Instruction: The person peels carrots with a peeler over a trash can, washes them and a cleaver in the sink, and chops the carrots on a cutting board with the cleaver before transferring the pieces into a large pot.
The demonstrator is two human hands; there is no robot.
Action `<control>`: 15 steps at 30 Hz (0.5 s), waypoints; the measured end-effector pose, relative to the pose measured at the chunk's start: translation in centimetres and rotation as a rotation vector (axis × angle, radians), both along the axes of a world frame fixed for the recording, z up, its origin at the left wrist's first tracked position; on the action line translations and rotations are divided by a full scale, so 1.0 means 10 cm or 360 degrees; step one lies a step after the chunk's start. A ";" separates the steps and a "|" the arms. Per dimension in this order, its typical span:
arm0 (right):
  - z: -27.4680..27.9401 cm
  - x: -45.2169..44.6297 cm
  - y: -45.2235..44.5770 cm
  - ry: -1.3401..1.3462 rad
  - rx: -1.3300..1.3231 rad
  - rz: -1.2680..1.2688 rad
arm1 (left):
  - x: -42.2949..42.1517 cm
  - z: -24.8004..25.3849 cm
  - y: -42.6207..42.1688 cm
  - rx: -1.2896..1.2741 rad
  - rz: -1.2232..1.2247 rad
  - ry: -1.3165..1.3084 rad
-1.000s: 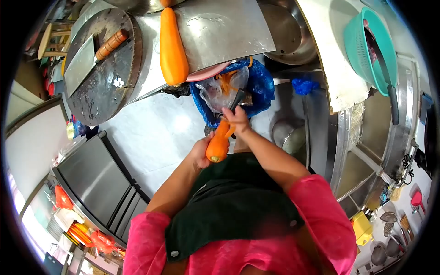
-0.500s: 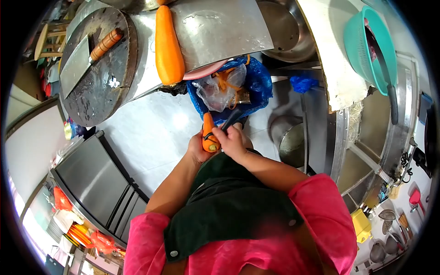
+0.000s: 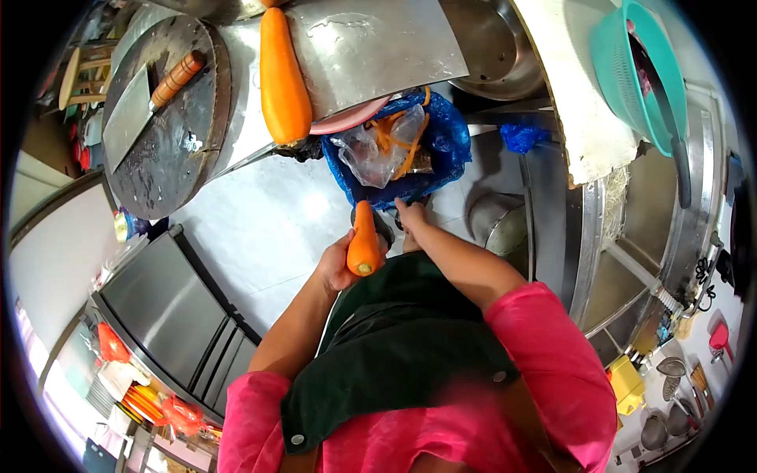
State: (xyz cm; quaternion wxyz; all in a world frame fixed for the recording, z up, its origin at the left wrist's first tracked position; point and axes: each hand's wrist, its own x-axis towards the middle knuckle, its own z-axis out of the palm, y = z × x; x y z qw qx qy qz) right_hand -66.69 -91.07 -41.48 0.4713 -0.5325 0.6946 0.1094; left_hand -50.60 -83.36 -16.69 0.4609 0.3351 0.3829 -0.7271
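A smooth orange carrot lies in my left hand, whose fingers are wrapped round its side, its cut top end towards me. My right hand is closed on a dark-handled peeler, at the near rim of a bin lined with a blue bag. The peeler is apart from the carrot and hard to make out against the dark bag. Inside the bin are orange peel strips and a clear plastic bag. A bigger carrot rests on the metal counter above the bin.
A cleaver lies on a round chopping board at the upper left. Beside the bin show a pink basin rim and a metal pot on the floor. A teal basket stands at the upper right.
My right hand has drawn the peeler off the carrot and moved up and right to the bin's rim. The carrot stays in my left hand, and the peel strips have shifted in the bin.
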 end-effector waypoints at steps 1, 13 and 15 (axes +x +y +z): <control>0.05 0.01 0.14 -0.0285 -0.0317 -0.0132 | 0.00 -0.04 -0.01 0.0051 0.0085 0.0009; 1.48 0.66 -0.45 -0.0773 -0.0143 0.0097 | 0.09 0.18 -0.16 0.0071 0.0103 0.0157; 0.80 0.49 -0.35 -0.0471 -0.0449 0.0193 | 0.04 0.15 -0.04 -0.0021 0.0043 0.0108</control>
